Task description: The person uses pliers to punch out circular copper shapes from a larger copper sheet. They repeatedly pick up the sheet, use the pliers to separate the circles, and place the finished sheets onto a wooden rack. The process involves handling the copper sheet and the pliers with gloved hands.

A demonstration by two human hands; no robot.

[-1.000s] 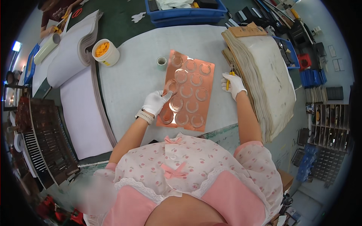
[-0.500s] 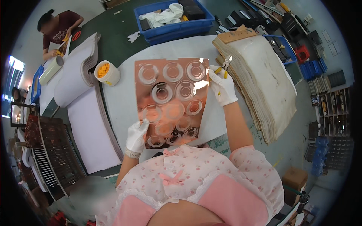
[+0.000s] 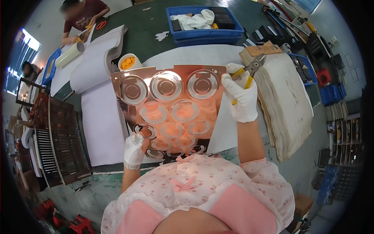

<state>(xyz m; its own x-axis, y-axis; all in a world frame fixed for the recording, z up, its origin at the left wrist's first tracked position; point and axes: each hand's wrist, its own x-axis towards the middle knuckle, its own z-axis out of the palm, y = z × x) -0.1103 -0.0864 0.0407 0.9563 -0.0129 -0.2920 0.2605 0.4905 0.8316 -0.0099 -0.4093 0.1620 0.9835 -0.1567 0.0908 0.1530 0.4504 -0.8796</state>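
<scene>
Your desk [image 3: 187,54] carries, along its right edge, a thick stack of pale sheets [image 3: 288,101], and at its far edge a blue bin [image 3: 202,35] holding white rags and dark flat pieces. Near the far left corner, a small white tub [image 3: 128,61] holds something orange. You hold a shiny copper-coloured sheet [image 3: 171,109], moulded with rows of round clear blisters, lifted off the desk and tilted toward you. Your left hand [image 3: 134,150], gloved in white, pinches its near left corner, fingers pressed together. Your right hand [image 3: 241,95], also gloved, grips the far right corner while its curled fingers clasp yellow-handled pliers [image 3: 249,70].
</scene>
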